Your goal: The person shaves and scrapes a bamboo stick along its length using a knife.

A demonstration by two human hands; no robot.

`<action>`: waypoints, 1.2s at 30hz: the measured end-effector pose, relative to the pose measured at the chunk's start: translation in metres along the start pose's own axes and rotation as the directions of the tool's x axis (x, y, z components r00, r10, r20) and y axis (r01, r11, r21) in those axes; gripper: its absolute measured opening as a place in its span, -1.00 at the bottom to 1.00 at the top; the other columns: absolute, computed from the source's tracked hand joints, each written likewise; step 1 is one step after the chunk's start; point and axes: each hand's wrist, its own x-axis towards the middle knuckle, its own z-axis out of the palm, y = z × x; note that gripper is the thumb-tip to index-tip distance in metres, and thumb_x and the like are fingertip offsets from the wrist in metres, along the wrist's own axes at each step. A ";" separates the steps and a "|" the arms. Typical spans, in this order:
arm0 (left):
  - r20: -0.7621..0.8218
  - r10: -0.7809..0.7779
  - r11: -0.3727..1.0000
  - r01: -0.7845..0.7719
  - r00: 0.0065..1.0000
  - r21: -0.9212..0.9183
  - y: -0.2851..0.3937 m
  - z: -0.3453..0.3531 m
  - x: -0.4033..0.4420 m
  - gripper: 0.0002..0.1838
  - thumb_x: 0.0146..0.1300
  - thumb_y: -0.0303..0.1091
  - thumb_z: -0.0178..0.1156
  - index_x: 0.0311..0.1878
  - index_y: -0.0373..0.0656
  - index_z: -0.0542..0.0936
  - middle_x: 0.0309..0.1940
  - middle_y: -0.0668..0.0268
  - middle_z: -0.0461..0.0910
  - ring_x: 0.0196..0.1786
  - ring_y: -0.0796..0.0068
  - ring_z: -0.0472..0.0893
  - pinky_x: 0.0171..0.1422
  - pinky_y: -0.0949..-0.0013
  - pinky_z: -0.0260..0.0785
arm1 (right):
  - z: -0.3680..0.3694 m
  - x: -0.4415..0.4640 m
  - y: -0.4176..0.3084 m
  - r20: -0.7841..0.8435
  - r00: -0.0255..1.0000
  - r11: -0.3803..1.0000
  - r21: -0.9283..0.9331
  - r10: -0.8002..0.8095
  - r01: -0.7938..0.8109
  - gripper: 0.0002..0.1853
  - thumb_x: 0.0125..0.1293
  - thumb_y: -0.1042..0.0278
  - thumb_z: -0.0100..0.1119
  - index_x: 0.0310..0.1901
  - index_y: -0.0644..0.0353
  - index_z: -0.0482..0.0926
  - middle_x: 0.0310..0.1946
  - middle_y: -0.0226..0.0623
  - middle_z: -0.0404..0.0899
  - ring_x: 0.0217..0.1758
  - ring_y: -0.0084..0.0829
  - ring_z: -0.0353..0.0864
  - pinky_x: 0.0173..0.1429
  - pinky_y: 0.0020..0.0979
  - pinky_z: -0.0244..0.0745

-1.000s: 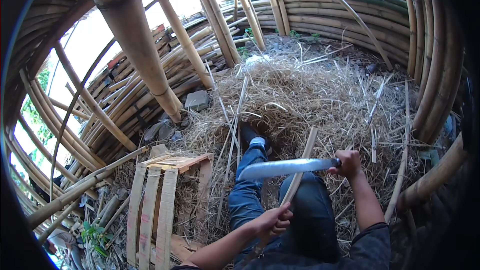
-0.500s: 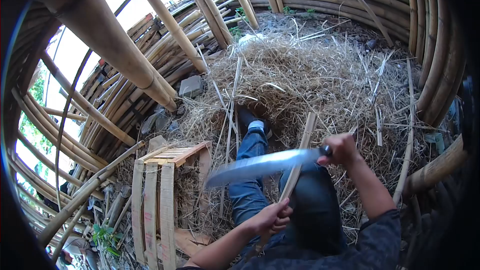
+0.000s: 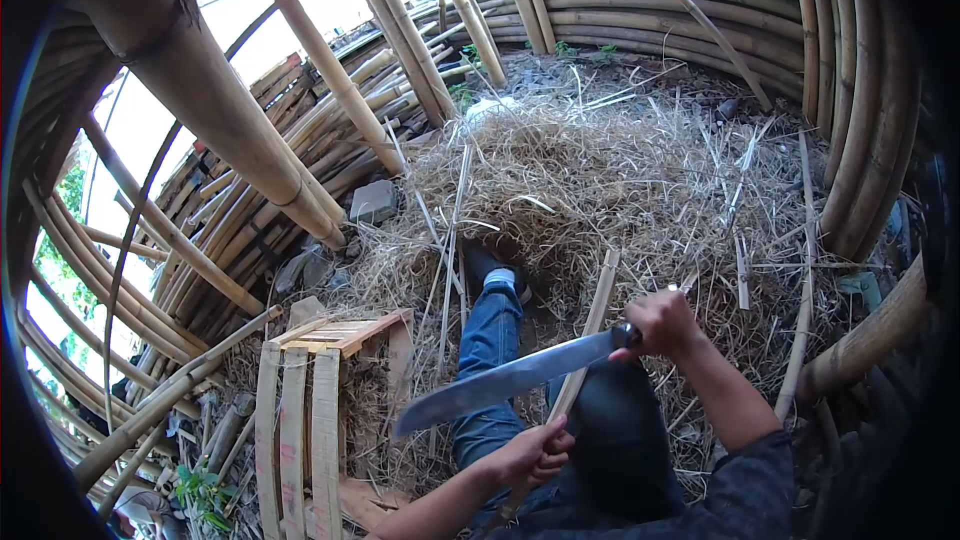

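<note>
- One smooth, broad-bladed metal knife (image 3: 515, 377) clasped in the right hand (image 3: 662, 324)
- Left hand (image 3: 535, 453) clenched around a flat, pale strip (image 3: 602, 290)
- Dry, tangled straw (image 3: 610, 170) beyond

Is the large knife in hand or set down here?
In hand: the right hand grips the knife, which crosses in front of the strip in the left hand. Whether knife and strip touch, I cannot tell.

knife (image 3: 510, 377) across strip (image 3: 599, 300) — crate (image 3: 325, 430) left of legs (image 3: 491, 340), straw (image 3: 600, 170) ahead
</note>
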 end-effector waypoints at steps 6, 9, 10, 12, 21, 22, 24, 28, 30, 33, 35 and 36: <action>0.050 0.000 1.000 -0.001 0.999 0.027 -0.005 -0.003 0.001 -0.44 0.46 0.26 -0.29 -0.56 0.07 0.10 -0.75 0.57 -0.05 -0.74 0.69 -0.04 -0.71 0.56 -0.18 | 0.023 -0.026 0.065 -0.147 0.946 0.956 0.082 0.290 -0.280 -0.21 0.03 -0.66 -0.02 -0.63 0.10 0.43 -0.73 -0.27 0.46 -0.65 -0.25 0.59 -0.53 -0.24 0.51; 0.079 0.010 1.000 -0.012 0.997 0.017 -0.004 0.002 0.005 -0.46 0.46 0.24 -0.25 -0.56 0.10 0.10 -0.77 0.60 -0.06 -0.75 0.70 -0.03 -0.72 0.55 -0.23 | 0.007 -0.040 0.046 -0.111 0.961 0.967 -0.007 0.252 -0.255 -0.29 0.11 -0.55 0.05 -0.62 0.07 0.45 -0.73 -0.31 0.49 -0.64 -0.29 0.61 -0.54 -0.24 0.51; 0.075 -0.002 1.000 0.002 0.997 -0.002 -0.003 0.004 0.006 -0.46 0.46 0.24 -0.25 -0.56 0.09 0.11 -0.76 0.59 -0.05 -0.74 0.70 -0.03 -0.71 0.55 -0.22 | 0.005 -0.043 0.037 -0.078 0.965 0.968 0.014 0.252 -0.251 -0.29 0.05 -0.58 0.09 -0.64 0.06 0.44 -0.73 -0.32 0.48 -0.66 -0.29 0.59 -0.54 -0.25 0.51; 0.075 -0.019 1.000 0.021 0.997 -0.021 -0.002 0.009 0.009 -0.46 0.46 0.24 -0.25 -0.56 0.08 0.11 -0.75 0.58 -0.05 -0.74 0.69 -0.02 -0.70 0.55 -0.22 | -0.008 -0.035 0.009 -0.071 0.986 0.989 0.020 0.151 -0.150 -0.29 0.01 -0.58 0.13 -0.65 0.06 0.41 -0.74 -0.33 0.47 -0.67 -0.30 0.58 -0.54 -0.25 0.51; 0.052 -0.010 0.997 0.006 0.999 0.078 -0.008 0.018 0.009 -0.44 0.45 0.27 -0.27 -0.57 0.10 0.11 -0.74 0.58 -0.02 -0.75 0.70 -0.02 -0.72 0.55 -0.18 | 0.019 -0.049 0.088 -0.209 0.835 0.860 0.111 0.510 -0.497 -0.19 0.08 -0.63 -0.06 -0.57 0.17 0.49 -0.71 -0.10 0.48 -0.54 -0.02 0.61 -0.45 -0.10 0.48; 0.064 -0.036 0.993 0.028 0.997 0.118 -0.014 0.017 0.010 -0.44 0.44 0.28 -0.27 -0.57 0.11 0.12 -0.74 0.60 -0.01 -0.75 0.71 -0.01 -0.72 0.56 -0.17 | 0.016 -0.055 0.092 -0.220 0.838 0.866 0.105 0.500 -0.489 -0.19 0.08 -0.63 -0.06 -0.57 0.17 0.49 -0.71 -0.10 0.48 -0.54 -0.02 0.61 -0.45 -0.10 0.48; -0.102 -0.144 0.930 0.170 0.984 0.325 -0.034 0.033 0.019 -0.48 0.42 0.28 -0.20 -0.53 0.14 0.18 -0.72 0.60 0.04 -0.73 0.73 0.04 -0.70 0.55 -0.13 | 0.017 -0.068 0.099 -0.158 0.760 0.771 0.017 0.631 -0.636 -0.22 0.11 -0.60 -0.04 -0.56 0.14 0.54 -0.71 -0.12 0.49 -0.54 -0.04 0.62 -0.45 -0.10 0.48; 0.018 -0.044 0.961 0.038 0.999 0.274 -0.031 0.028 0.026 -0.48 0.39 0.30 -0.13 -0.54 0.14 0.22 -0.69 0.64 0.10 -0.71 0.75 0.09 -0.65 0.59 -0.12 | 0.027 -0.089 0.061 0.102 0.716 0.715 -0.244 0.690 -0.655 -0.20 0.11 -0.63 -0.12 -0.56 0.11 0.57 -0.66 -0.09 0.55 -0.50 -0.05 0.64 -0.41 -0.11 0.49; 0.120 -0.039 0.985 0.018 0.992 0.171 -0.014 0.016 0.016 -0.49 0.45 0.24 -0.21 -0.53 0.12 0.18 -0.71 0.58 0.05 -0.72 0.69 0.02 -0.68 0.56 -0.13 | 0.024 -0.088 0.028 0.028 0.712 0.709 -0.120 0.702 -0.695 -0.22 0.14 -0.60 -0.09 -0.54 0.12 0.59 -0.65 -0.06 0.55 -0.49 -0.02 0.64 -0.40 -0.07 0.48; 0.043 0.032 0.988 -0.038 0.999 0.150 -0.006 0.004 0.007 -0.48 0.46 0.22 -0.23 -0.54 0.10 0.16 -0.72 0.57 0.03 -0.72 0.68 0.01 -0.68 0.55 -0.14 | 0.045 -0.109 0.018 0.103 0.575 0.579 -0.003 0.811 -0.815 -0.19 0.15 -0.59 -0.10 -0.53 0.18 0.59 -0.68 -0.03 0.53 -0.50 -0.01 0.62 -0.41 -0.04 0.46; 0.028 0.089 0.987 -0.092 0.996 0.129 -0.003 -0.004 0.003 -0.46 0.46 0.23 -0.24 -0.55 0.08 0.13 -0.72 0.57 0.00 -0.71 0.68 -0.01 -0.67 0.55 -0.15 | 0.061 -0.125 0.007 0.145 0.515 0.503 0.116 0.845 -0.857 -0.19 0.17 -0.58 -0.10 -0.55 0.21 0.57 -0.71 -0.09 0.51 -0.56 -0.12 0.60 -0.45 -0.11 0.43; 0.018 0.088 0.988 -0.090 0.996 0.130 -0.002 -0.006 0.002 -0.46 0.46 0.23 -0.24 -0.55 0.08 0.13 -0.72 0.57 0.00 -0.71 0.68 -0.01 -0.67 0.55 -0.15 | 0.066 -0.129 0.004 0.191 0.455 0.413 0.224 0.870 -0.883 -0.18 0.20 -0.56 -0.10 -0.57 0.25 0.55 -0.75 -0.15 0.49 -0.63 -0.24 0.58 -0.50 -0.18 0.41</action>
